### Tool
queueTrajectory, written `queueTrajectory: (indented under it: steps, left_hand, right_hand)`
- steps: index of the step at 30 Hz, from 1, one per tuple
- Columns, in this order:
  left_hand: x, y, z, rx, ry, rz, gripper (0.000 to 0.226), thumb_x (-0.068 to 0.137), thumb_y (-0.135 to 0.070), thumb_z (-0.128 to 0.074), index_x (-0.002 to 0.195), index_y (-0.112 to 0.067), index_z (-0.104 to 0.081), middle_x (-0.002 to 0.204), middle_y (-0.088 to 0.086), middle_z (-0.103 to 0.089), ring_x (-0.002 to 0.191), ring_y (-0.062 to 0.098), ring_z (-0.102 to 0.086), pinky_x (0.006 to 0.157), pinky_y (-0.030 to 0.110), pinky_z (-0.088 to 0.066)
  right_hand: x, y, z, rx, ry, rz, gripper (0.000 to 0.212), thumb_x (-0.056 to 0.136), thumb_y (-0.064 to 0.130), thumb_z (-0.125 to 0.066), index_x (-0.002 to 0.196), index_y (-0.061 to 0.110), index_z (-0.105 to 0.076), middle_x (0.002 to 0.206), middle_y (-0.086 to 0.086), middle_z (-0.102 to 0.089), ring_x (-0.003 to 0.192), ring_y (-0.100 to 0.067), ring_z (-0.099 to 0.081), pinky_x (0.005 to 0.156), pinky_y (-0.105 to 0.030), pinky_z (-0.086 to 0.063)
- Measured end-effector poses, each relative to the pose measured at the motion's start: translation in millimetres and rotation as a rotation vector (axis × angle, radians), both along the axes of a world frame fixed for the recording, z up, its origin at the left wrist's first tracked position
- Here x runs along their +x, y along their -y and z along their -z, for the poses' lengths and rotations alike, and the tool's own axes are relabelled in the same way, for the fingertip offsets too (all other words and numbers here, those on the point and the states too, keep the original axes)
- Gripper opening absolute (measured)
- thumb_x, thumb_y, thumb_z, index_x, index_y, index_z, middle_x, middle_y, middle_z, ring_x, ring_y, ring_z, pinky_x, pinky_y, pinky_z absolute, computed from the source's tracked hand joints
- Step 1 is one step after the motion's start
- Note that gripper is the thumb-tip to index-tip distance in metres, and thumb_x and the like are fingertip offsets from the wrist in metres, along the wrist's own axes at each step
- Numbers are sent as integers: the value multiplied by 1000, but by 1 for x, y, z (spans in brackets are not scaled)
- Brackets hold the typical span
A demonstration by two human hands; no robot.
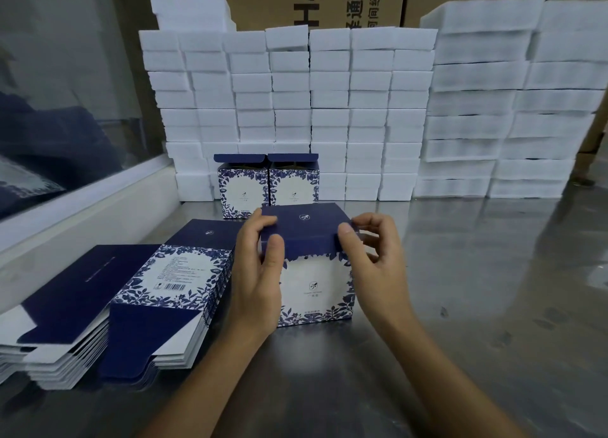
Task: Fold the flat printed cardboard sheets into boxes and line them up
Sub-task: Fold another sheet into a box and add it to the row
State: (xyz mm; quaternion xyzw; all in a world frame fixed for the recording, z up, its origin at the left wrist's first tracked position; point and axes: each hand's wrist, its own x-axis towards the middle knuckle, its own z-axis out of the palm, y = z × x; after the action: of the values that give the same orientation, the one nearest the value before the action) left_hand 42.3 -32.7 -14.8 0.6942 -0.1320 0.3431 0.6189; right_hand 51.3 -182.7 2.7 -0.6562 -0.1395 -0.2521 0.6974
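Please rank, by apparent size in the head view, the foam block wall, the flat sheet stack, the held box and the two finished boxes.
1. foam block wall
2. flat sheet stack
3. held box, nearer the camera, so the ranking is unsure
4. two finished boxes, alike

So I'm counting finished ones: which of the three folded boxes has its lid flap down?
The nearest box, held between the left hand and right hand. Its navy lid is folded over the top; the two boxes behind stand with lids up.

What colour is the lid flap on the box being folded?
Dark navy blue lid flap with a small white logo; head view.
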Motion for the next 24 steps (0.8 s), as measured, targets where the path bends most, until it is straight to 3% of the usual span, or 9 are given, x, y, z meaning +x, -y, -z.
queueTrajectory:
  steps: [4,7,9,11,14,17,21,24]
  left_hand:
    - [0,0,1,159,-20,-116,29,91,-56,-37,115,-44,-49,149,-10,-38,137,-3,-32,105,14,-31]
    - [3,-2,4,230,-2,-156,35,94,-51,-37,122,-35,-52,151,-8,-36,139,0,-30,113,35,-33]
    - [3,-2,5,263,-3,-171,43,95,-49,-38,127,-26,-54,152,-6,-35,141,4,-29,108,48,-39]
    - [2,-1,4,294,13,-180,48,96,-49,-38,130,-21,-55,152,-7,-36,141,6,-32,103,50,-44]
    - [0,2,4,401,79,-212,46,98,-44,-38,130,-17,-57,148,-9,-41,136,4,-38,105,33,-44]
    - [-3,2,1,472,83,-237,46,100,-42,-34,131,-16,-56,148,-5,-45,135,5,-41,103,13,-34]
    - [-5,2,1,497,79,-252,47,99,-40,-34,130,-14,-58,146,-4,-47,132,7,-44,99,6,-30]
    - [-5,4,0,494,92,-269,46,98,-39,-35,127,-13,-60,144,-3,-50,128,6,-46,97,18,-38]
  right_hand:
    - [0,0,4,-50,-39,57,23,81,46,-64,97,32,-54,103,9,-64,93,-10,-63,68,-24,-50]
    - [-1,0,4,-97,-49,86,21,83,47,-60,100,36,-53,112,9,-61,97,-5,-60,67,-14,-48]
    - [-2,0,4,-187,5,137,18,87,44,-56,104,39,-56,118,11,-56,104,-1,-57,73,-11,-47]
    - [-4,0,5,-354,156,256,23,92,39,-58,112,30,-65,124,6,-53,113,-7,-55,88,-20,-48]
    - [-5,-6,7,-677,377,433,29,96,37,-56,115,23,-73,133,-4,-57,122,-24,-55,97,-40,-43]
    - [-10,-16,8,-770,408,466,26,96,31,-56,115,29,-74,133,1,-60,126,-23,-55,97,-48,-39]
    - [-10,-17,7,-767,396,478,22,94,25,-61,110,29,-75,125,3,-65,118,-22,-60,95,-51,-40]
    - [-9,-18,5,-730,374,489,14,92,21,-65,99,26,-76,115,5,-67,111,-23,-61,90,-50,-42]
